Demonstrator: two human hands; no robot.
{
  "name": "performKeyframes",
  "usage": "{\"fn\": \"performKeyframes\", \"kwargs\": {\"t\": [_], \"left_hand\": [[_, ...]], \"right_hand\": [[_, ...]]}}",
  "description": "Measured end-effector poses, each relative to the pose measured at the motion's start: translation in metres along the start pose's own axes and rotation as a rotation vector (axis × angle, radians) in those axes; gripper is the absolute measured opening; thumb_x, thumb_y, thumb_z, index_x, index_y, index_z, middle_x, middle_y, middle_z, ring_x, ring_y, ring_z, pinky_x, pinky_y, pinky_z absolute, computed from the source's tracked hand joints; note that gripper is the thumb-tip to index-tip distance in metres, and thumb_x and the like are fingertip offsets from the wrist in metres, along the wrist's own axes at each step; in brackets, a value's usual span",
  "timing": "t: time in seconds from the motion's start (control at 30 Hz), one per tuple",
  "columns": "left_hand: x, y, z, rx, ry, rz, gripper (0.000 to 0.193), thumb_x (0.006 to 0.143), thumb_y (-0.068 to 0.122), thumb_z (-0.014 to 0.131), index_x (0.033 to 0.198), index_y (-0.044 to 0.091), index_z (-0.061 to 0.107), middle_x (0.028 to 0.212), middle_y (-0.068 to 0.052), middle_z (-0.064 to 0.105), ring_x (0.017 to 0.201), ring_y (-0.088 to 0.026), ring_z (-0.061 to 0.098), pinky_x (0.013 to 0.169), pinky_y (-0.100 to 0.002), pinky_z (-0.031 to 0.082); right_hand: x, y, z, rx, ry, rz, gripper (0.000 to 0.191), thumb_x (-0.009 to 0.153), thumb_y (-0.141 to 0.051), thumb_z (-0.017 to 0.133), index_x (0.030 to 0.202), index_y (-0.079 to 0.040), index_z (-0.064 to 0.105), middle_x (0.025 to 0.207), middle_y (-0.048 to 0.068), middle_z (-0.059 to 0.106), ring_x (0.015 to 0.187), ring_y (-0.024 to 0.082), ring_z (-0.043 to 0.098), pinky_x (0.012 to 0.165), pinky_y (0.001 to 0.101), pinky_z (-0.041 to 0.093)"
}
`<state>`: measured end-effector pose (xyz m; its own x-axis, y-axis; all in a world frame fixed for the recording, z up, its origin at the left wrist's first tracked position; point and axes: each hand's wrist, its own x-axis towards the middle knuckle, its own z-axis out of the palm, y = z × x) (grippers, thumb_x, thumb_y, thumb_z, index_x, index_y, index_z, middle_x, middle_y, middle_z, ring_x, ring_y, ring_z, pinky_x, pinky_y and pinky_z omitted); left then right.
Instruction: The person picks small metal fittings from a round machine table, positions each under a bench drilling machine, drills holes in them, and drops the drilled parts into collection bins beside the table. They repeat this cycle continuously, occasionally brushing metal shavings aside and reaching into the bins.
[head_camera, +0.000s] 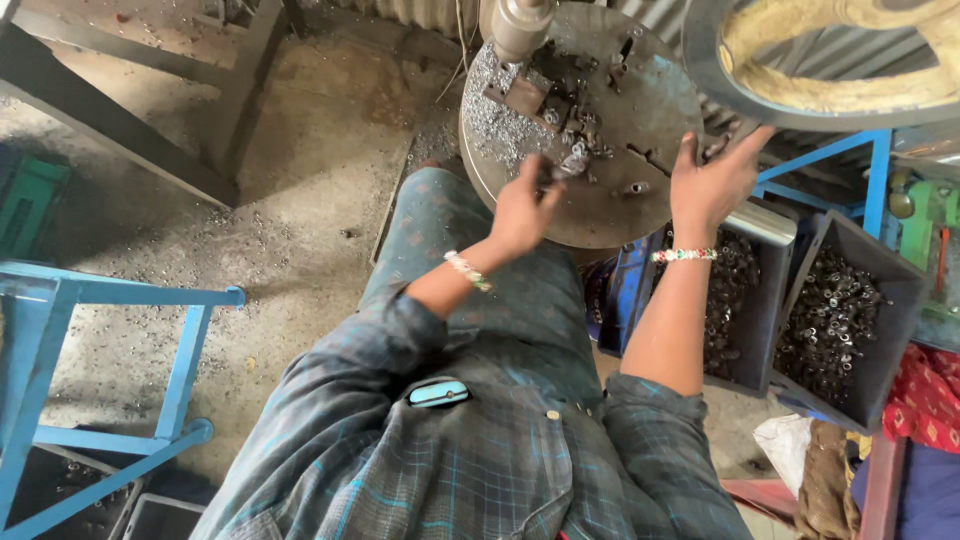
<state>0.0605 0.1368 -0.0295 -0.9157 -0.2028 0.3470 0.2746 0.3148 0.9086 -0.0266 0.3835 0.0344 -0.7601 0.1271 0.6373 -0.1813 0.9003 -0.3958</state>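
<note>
I look down on a round steel press table (600, 200) strewn with metal chips and small parts. My left hand (524, 210) hovers over the table's near side, fingers pinched on a small shiny metal part (574, 162). My right hand (712, 180) rests at the table's right edge, fingers spread upward, holding nothing that I can see. Both wrists wear beaded bracelets. A steel press spindle (518, 25) comes down at the table's far side above a rusty die block (525, 97).
A large handwheel (830, 60) hangs at top right. Two grey bins of small metal rings (830, 320) and dark parts (735, 290) stand right of my legs. A blue metal frame (60, 300) is at left, and a dark beam (110, 125) crosses the dusty floor.
</note>
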Motion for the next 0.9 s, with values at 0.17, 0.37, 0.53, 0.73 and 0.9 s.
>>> {"fn": "performKeyframes", "kwargs": {"t": [0.17, 0.37, 0.53, 0.73, 0.9], "left_hand": [[0.037, -0.023, -0.074, -0.718, 0.168, -0.546, 0.034, 0.094, 0.014, 0.064, 0.127, 0.009, 0.06, 0.096, -0.004, 0.073, 0.055, -0.012, 0.043, 0.047, -0.029, 0.034], [0.084, -0.029, -0.128, -0.607, 0.319, -0.287, 0.029, 0.098, 0.011, 0.068, 0.127, 0.005, 0.071, 0.112, -0.003, 0.073, 0.101, -0.01, 0.065, 0.086, -0.025, 0.053], [0.104, 0.0, -0.135, -0.158, 0.306, -0.004, 0.04, 0.081, 0.005, 0.082, 0.118, 0.004, 0.067, 0.107, -0.006, 0.077, 0.099, -0.016, 0.074, 0.09, -0.033, 0.058], [0.11, 0.017, -0.132, 0.169, 0.253, 0.075, 0.034, 0.082, 0.007, 0.082, 0.114, 0.009, 0.071, 0.109, -0.01, 0.074, 0.098, -0.029, 0.073, 0.086, -0.037, 0.056], [0.118, 0.0, -0.131, 0.131, 0.154, 0.067, 0.036, 0.084, 0.005, 0.08, 0.119, 0.005, 0.07, 0.11, -0.012, 0.075, 0.1, -0.024, 0.074, 0.088, -0.033, 0.056]], "right_hand": [[-0.001, -0.013, -0.011, 0.096, -0.027, 0.024, 0.093, 0.091, -0.013, 0.089, 0.155, 0.006, 0.024, 0.119, 0.027, 0.069, 0.106, 0.046, 0.066, 0.09, 0.0493, 0.05], [0.004, -0.031, -0.016, 0.085, 0.027, -0.003, 0.074, 0.088, -0.011, 0.089, 0.139, 0.006, 0.038, 0.101, 0.019, 0.067, 0.091, 0.04, 0.066, 0.081, 0.0488, 0.049], [0.006, -0.035, -0.021, 0.037, 0.006, 0.012, 0.054, 0.088, -0.012, 0.09, 0.114, 0.002, 0.045, 0.089, 0.014, 0.062, 0.083, 0.038, 0.063, 0.077, 0.0487, 0.047], [0.006, -0.036, -0.02, 0.066, -0.015, 0.065, 0.051, 0.087, -0.013, 0.088, 0.111, 0.0, 0.045, 0.087, 0.011, 0.062, 0.08, 0.034, 0.065, 0.076, 0.0461, 0.05], [0.005, -0.031, -0.016, 0.061, 0.02, 0.021, 0.051, 0.086, -0.011, 0.088, 0.113, 0.0, 0.046, 0.084, 0.011, 0.062, 0.08, 0.035, 0.064, 0.077, 0.0471, 0.049]]}}
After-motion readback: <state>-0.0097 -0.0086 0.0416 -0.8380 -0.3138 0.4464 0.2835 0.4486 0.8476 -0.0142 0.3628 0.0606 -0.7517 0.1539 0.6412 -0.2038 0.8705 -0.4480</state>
